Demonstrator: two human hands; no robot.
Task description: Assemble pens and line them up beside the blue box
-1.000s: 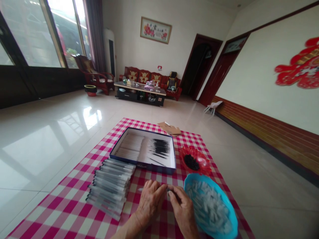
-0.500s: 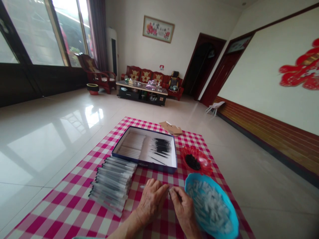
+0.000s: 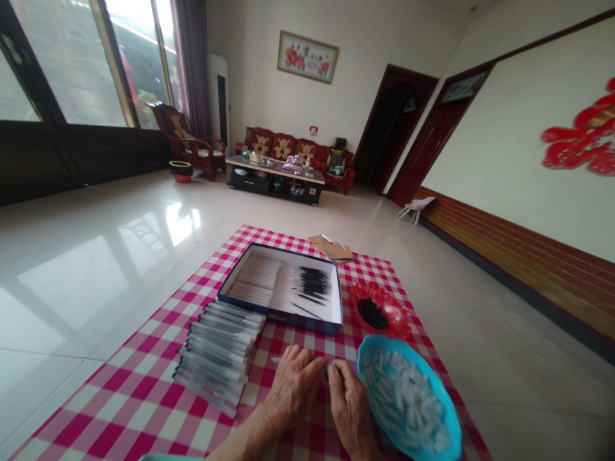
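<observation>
My left hand [image 3: 294, 383] is closed around a pen, mostly hidden in the fist; only its clear tip [image 3: 275, 360] sticks out on the left. Close by on the right, my right hand [image 3: 350, 402] pinches a small dark piece [image 3: 327, 372] at the pen's other end, its thumb laid along the fingers. Left of the hands lies a stack of finished-looking clear pens [image 3: 218, 355] with dark ends. Beside my right hand stands a blue bowl [image 3: 454, 410] of translucent white pen caps [image 3: 408, 397].
Beyond the hands, a shallow box [image 3: 281, 320] holds rows of pale pen barrels [image 3: 257, 278] and black refills [image 3: 313, 282]. A red flower-shaped bowl [image 3: 396, 314] contains small black pieces [image 3: 371, 314]. Brown cardboard [image 3: 334, 248] lies at the far edge of the checked tablecloth [image 3: 158, 365].
My right hand's thumb and fingers have straightened and shifted slightly at the pen's end. My left hand keeps its grip in nearly the same place.
</observation>
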